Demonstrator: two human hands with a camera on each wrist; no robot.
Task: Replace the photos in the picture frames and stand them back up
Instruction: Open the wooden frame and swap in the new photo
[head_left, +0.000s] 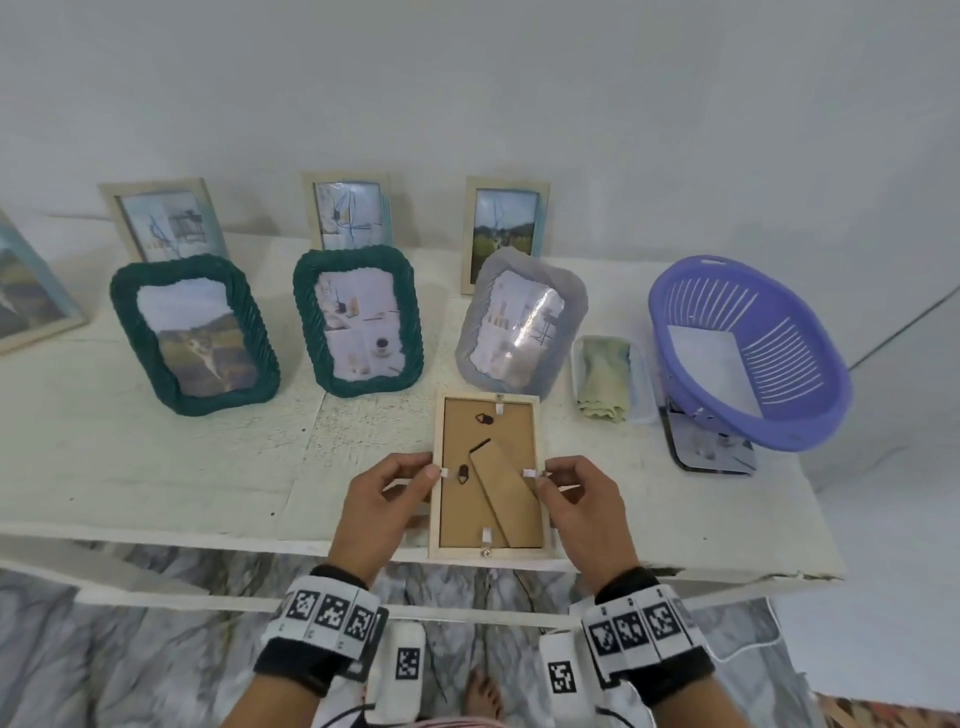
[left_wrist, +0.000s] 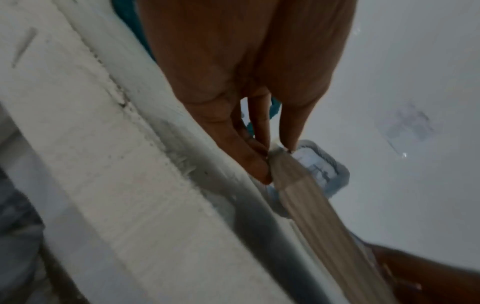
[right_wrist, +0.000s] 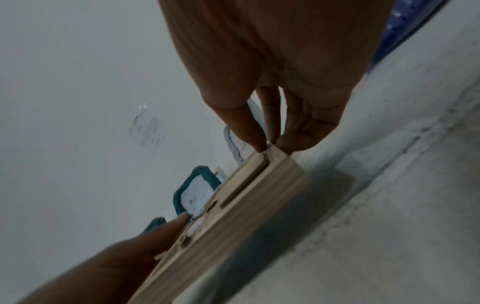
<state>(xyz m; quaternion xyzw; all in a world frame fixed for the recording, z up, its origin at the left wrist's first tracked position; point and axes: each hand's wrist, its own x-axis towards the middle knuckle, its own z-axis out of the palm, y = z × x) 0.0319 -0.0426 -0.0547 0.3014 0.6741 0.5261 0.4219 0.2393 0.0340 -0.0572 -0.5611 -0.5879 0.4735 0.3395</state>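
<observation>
At the table's near edge the frame lies face down, back up, its long axis running away from the person, stand foot nearest. The left hand pinches the left side tab, the right hand the right tab. Both tabs are best turned evenly while the frame is kept flat, so the backing is not jammed.

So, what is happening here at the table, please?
A person works on a light wooden frame lying face down at the front edge of the white table. The left hand pinches the white tab on the frame's left side; the right hand pinches the one on its right side. The backing board is still in. Other frames stand behind it, with a purple basket at the right.
</observation>
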